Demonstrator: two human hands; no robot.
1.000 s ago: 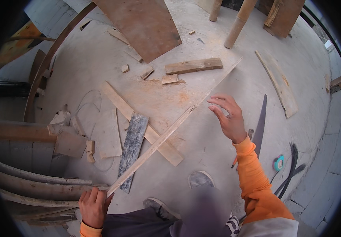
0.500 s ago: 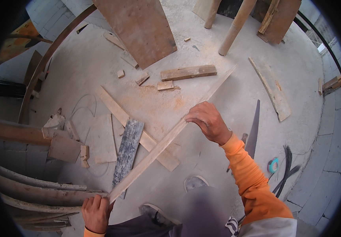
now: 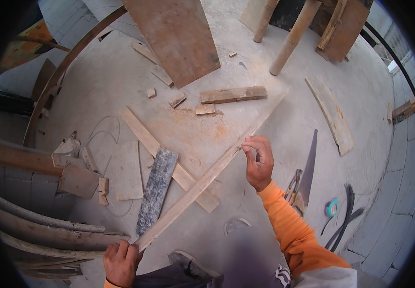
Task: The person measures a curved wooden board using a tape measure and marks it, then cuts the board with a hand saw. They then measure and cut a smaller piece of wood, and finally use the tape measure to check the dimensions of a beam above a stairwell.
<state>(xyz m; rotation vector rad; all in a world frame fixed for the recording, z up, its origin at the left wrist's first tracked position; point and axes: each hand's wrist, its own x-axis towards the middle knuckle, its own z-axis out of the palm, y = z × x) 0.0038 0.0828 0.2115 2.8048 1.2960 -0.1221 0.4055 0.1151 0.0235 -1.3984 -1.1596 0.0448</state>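
Observation:
A long, thin wooden strip (image 3: 193,193) runs slantwise from the lower left toward the upper right, raised above the floor. My left hand (image 3: 120,265) is closed around its near end. Farther along, my right hand (image 3: 259,164) has its thumb and fingertips pinched together at the strip's edge. Beneath the strip lie a pale wooden plank (image 3: 142,128) and a grey, mottled board (image 3: 157,192), crossing each other. To the right of my right forearm are a handsaw (image 3: 308,165) and pliers (image 3: 293,186) with orange-marked handles.
Beyond the strip lie a thick wood block (image 3: 234,95), small offcuts (image 3: 205,110) and sawdust. A brown plywood sheet (image 3: 174,43) and round posts (image 3: 294,38) stand farther off. At right are a curved board (image 3: 330,117), a teal tape measure (image 3: 331,208) and black wire (image 3: 347,216).
My right hand has turned from an overhand grip to a fingertip pinch, slightly farther along the strip. The pliers now show beside the saw. My left hand still holds the near end.

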